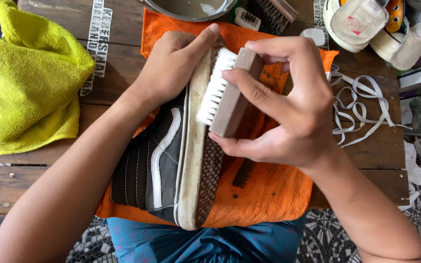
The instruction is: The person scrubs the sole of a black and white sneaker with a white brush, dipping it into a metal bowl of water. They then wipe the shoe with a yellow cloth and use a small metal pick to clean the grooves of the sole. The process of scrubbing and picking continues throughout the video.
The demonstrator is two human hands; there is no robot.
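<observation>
2 hands (171,68) (293,112) work: left fingers clamp the sneaker (171,165), right fingers pinch the brush (227,95); basin (191,9) holds murky water

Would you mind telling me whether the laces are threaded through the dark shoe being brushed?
No, the white laces lie loose on the wooden table, right of the shoe that the left hand steadies.

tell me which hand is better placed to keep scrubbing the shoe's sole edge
Right. The right hand holds the brush, its white bristles against the sole edge of the shoe. The left hand grips the shoe's toe, steadying it.
</observation>
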